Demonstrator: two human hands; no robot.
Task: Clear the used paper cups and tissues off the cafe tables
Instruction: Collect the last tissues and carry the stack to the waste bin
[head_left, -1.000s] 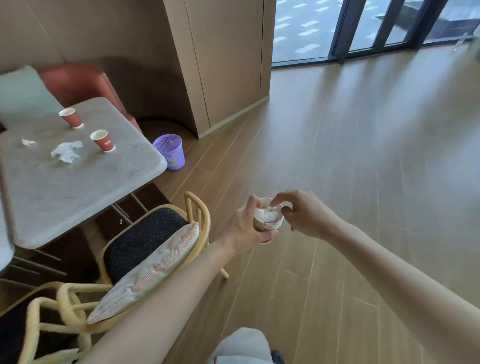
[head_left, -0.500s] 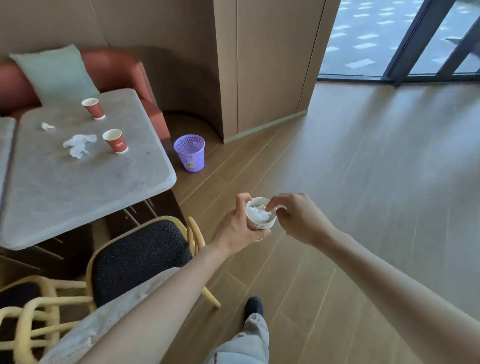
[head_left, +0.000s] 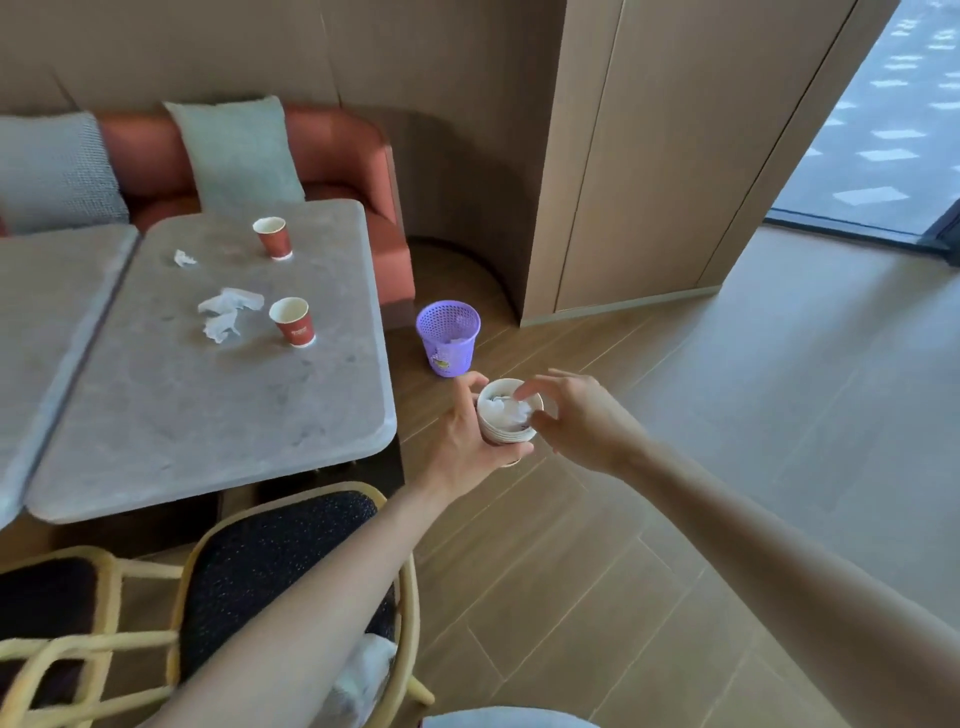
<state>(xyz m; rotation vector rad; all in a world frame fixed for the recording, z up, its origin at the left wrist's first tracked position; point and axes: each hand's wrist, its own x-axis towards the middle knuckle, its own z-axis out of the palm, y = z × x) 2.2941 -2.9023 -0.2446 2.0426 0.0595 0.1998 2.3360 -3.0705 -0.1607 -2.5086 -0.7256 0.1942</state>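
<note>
A grey stone-look tabletop with rounded corners is standing in front of a red sofa that is carrying two pale cushions. A second tabletop is touching its left edge. Near the far edge one red paper cup is standing upright, and another red paper cup is standing nearer the middle, toward the right edge. Crumpled tissues are lying just beside this second cup, on its left, and a small tissue scrap is lying toward the far left corner.

On the wooden floor, past the right edge, a purple mesh bin is standing with some white paper inside.

The left hand is gripping a stack of paper cups stuffed with tissue, over the floor near the bin. The right hand is reaching with curled fingers to the rim of the stack; I cannot tell if it is pinching anything.

Wicker chairs with dark seats are standing at the near edge.
</note>
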